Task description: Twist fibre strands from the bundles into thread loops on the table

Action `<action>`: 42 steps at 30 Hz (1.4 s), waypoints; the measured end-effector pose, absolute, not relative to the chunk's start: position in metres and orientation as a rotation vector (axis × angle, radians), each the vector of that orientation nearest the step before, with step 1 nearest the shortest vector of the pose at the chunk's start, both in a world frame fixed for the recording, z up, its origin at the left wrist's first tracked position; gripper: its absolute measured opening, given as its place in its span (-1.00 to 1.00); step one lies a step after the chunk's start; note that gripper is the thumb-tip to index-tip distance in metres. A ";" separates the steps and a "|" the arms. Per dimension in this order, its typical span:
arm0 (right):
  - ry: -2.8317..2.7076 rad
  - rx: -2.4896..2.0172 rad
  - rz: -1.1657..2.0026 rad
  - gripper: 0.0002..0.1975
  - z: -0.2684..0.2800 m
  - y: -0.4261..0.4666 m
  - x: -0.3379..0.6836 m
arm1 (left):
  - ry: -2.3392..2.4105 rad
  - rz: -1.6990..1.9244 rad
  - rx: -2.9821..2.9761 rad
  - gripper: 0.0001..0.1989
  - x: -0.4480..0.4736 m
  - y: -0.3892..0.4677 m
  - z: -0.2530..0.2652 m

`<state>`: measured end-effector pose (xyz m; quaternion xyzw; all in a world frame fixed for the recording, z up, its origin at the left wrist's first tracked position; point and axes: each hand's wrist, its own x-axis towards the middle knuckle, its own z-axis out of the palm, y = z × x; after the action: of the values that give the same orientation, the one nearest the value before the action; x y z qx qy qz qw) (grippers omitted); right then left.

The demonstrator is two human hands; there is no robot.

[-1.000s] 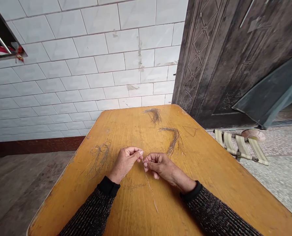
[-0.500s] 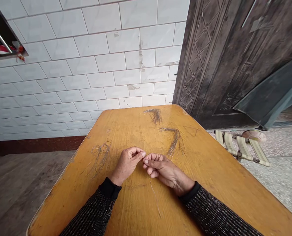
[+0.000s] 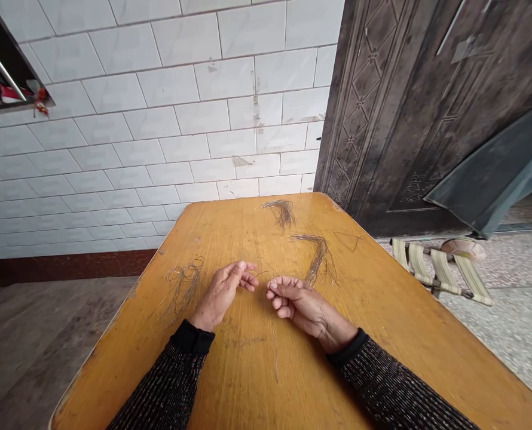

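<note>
Over the middle of the wooden table [image 3: 248, 370], my right hand [image 3: 299, 304] pinches a thin wire [image 3: 275, 358] between thumb and forefinger. One end of the wire hangs down below the hand, and a short curved end shows to the left of the fingertips. My left hand [image 3: 223, 289] is apart from it, just to the left, with fingers loosely spread and nothing visible in them. Beside the left hand lies a loose bundle of looped wires [image 3: 184, 280]. A bent bundle of wires [image 3: 320, 257] rests beyond the right hand.
Another wire bundle [image 3: 281, 212] lies near the table's far edge, with a single bent wire [image 3: 350, 239] to the right. A tiled wall [image 3: 171, 143] stands behind the table. On the floor at right is a strapped folding seat [image 3: 440, 269], near a dark door [image 3: 382, 119].
My left hand has let go of the wire and moved a little left, its fingers opening. The right hand keeps its pinch, having shifted slightly right. The hanging wire end has swung left.
</note>
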<state>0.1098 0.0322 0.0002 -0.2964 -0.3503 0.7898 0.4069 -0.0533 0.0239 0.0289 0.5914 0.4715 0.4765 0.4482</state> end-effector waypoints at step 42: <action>-1.382 -0.952 1.435 -0.77 0.009 0.034 0.116 | 1.342 1.097 2.224 -0.86 -0.061 0.022 0.035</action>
<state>0.1161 0.0335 0.0092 -0.3851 -0.5588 0.5806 0.4499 -0.0606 0.0219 0.0347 0.7786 0.4697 0.3841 0.1602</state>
